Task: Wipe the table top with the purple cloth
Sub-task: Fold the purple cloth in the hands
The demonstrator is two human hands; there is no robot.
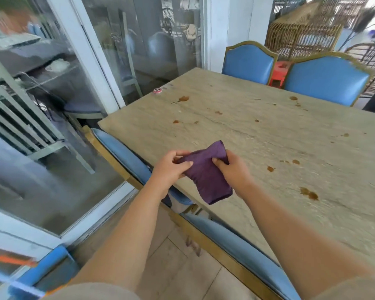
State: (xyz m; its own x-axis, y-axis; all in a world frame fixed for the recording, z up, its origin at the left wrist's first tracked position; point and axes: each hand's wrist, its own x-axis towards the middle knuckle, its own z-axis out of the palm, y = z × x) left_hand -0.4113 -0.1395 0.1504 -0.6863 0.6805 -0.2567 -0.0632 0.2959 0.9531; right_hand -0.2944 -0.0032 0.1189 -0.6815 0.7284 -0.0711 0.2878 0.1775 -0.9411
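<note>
Both hands are up over the near edge of the table top (258,131), lower centre of the frame, w/ the purple cloth (206,176) bunched between them. Left hand (169,167) pinches the cloth's left side, thumb on top and fingers curled under; right hand (232,169) grips the right side, fingers wrapped into the fabric. Cloth is held in the air, apparently just above the table edge, lower end hanging down; it doesn't look to be touching the surface yet. Step in hand, as I read it: folding or gathering the cloth into a pad before wiping. To do it well: get a flat, firm pad w/ no loose tail, pass it to one hand, press it flat on the stone and work in overlapping strokes from the near edge outward, going over each brown stain (183,98) w/ extra pressure. Stains look dried, so a few may need repeat passes. Mind the small round pink object (157,90) at the table's far-left edge, upper centre of the frame; lift it or wipe round it so it doesn't get swept off. Counts: 1 cloth, 2 hands, 1 table, 1 pink object. Blue chairs (249,61): 2 at the far side, upper right, plus 2 blue chair backs tucked along the near-left edge, so 4 at this table. Brown spots: over a dozen, scattered centre to right; the small ones are too blurred for an exact no.
</note>
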